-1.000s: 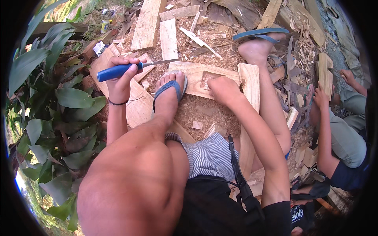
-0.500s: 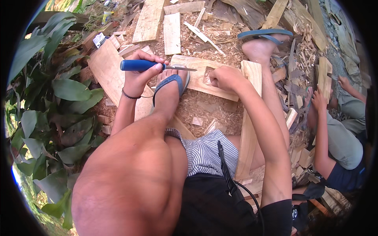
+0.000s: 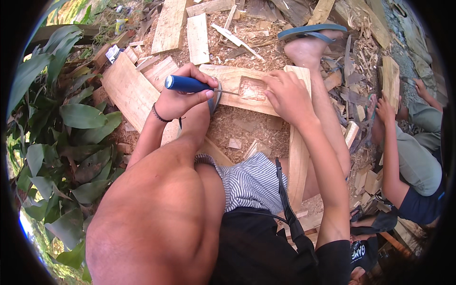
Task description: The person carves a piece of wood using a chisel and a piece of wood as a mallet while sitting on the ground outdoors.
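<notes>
My left hand is closed around the blue handle of a chisel, whose thin metal blade points right toward a recess carved in a pale wooden plank. My right hand presses on the plank just right of the carved recess, fingers bent, holding it down. The plank lies across the ground under my left foot in a blue sandal, mostly hidden by my left hand. My raised left knee fills the lower middle.
Sawdust, chips and several loose boards cover the ground. A long plank runs under my right leg. Big green leaves border the left. Another person sits at the right, a hand among wood scraps.
My left hand has swung the chisel right and down, bringing its blade to the carved recess. My right hand stays on the plank. The view has shifted slightly.
</notes>
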The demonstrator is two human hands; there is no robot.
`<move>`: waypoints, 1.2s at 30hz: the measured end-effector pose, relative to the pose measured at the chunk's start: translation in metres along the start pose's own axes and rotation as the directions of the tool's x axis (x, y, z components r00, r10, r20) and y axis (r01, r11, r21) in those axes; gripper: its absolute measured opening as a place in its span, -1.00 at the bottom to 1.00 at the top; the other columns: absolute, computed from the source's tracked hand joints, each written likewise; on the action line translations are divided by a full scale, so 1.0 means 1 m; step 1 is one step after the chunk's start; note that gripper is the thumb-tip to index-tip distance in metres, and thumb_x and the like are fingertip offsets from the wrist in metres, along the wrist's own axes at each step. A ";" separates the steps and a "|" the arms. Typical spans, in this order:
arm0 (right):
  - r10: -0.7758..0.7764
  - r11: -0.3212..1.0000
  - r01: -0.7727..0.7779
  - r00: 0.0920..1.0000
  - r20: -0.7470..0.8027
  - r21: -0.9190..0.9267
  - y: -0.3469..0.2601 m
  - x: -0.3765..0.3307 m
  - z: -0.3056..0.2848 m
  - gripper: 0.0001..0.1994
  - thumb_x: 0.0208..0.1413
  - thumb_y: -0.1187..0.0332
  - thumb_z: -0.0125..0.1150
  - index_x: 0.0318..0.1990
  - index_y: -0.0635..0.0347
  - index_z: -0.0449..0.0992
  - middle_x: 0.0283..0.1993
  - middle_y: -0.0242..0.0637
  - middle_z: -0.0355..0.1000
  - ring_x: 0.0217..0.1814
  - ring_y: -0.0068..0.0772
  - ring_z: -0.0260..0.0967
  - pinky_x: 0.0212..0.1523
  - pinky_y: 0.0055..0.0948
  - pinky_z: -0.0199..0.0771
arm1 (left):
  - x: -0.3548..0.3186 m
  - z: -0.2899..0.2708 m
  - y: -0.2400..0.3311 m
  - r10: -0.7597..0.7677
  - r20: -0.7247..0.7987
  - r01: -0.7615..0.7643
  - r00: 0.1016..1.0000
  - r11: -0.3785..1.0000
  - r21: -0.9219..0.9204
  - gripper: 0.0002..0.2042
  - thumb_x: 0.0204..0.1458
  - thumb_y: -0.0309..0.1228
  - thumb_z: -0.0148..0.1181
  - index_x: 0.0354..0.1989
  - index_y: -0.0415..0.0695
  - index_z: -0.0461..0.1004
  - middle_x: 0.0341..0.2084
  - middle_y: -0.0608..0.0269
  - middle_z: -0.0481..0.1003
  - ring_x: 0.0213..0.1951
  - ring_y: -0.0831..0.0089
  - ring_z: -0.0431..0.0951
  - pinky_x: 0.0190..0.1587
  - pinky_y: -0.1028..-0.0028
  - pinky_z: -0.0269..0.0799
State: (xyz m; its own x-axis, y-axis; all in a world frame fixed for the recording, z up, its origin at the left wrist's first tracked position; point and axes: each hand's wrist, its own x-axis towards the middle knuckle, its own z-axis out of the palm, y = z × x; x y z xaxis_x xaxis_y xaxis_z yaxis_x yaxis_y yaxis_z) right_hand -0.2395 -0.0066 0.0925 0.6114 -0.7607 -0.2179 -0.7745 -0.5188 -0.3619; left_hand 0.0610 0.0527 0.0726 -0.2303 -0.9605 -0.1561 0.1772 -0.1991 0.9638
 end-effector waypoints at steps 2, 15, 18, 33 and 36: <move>0.115 0.976 -0.137 0.984 -0.137 -0.170 0.004 -0.016 -0.002 -0.60 0.12 0.26 0.27 0.14 -0.01 0.49 0.19 -0.23 0.37 0.25 -0.07 0.26 0.21 -0.01 0.26 | -0.001 0.002 0.001 -0.003 -0.002 0.003 1.000 1.000 -0.019 -0.73 0.02 -0.66 0.36 -0.25 -0.16 0.35 -0.20 0.14 0.61 -0.02 0.40 0.59 0.07 0.34 0.52; 0.509 0.858 -0.492 0.853 -0.116 0.149 0.008 -0.078 0.026 -0.36 0.22 0.07 0.19 0.38 0.15 0.23 0.38 0.29 0.04 0.37 0.39 0.07 0.35 0.04 0.15 | 0.002 0.019 -0.003 0.038 0.036 -0.040 0.999 0.996 0.075 -0.75 0.01 -0.63 0.37 -0.26 -0.17 0.39 -0.23 0.16 0.62 -0.09 0.46 0.61 -0.03 0.44 0.54; 0.503 0.863 -0.486 0.854 -0.136 0.137 0.005 -0.080 0.029 -0.33 0.23 0.05 0.17 0.40 0.18 0.19 0.37 0.30 0.05 0.37 0.39 0.09 0.35 0.03 0.15 | 0.001 0.018 -0.003 0.039 0.040 -0.043 0.998 0.993 0.110 -0.76 0.01 -0.63 0.37 -0.27 -0.18 0.39 -0.23 0.16 0.61 -0.09 0.46 0.61 -0.03 0.44 0.54; 0.510 0.858 -0.488 0.848 -0.147 0.160 0.004 -0.078 0.031 -0.33 0.21 0.08 0.18 0.40 0.19 0.19 0.37 0.25 0.05 0.38 0.30 0.11 0.34 -0.01 0.20 | -0.003 0.018 -0.001 0.028 0.011 -0.029 1.000 0.995 0.090 -0.75 0.02 -0.62 0.37 -0.27 -0.17 0.37 -0.22 0.14 0.60 -0.08 0.45 0.59 -0.01 0.40 0.53; 0.508 0.859 -0.487 0.848 -0.152 0.157 0.005 -0.078 0.032 -0.33 0.21 0.09 0.19 0.39 0.20 0.20 0.37 0.25 0.05 0.38 0.30 0.11 0.34 -0.01 0.21 | -0.004 0.017 -0.001 0.020 0.006 -0.021 1.000 0.995 0.101 -0.75 0.02 -0.63 0.37 -0.27 -0.16 0.37 -0.22 0.14 0.60 -0.08 0.45 0.59 -0.01 0.40 0.53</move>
State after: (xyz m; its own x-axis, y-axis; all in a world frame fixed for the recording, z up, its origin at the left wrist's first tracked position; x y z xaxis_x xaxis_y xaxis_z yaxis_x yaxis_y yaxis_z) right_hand -0.2856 0.0629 0.0793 0.0998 -0.9679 -0.2307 -0.9377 -0.0140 -0.3471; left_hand 0.0451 0.0597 0.0764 -0.2327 -0.9631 -0.1349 0.0841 -0.1581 0.9838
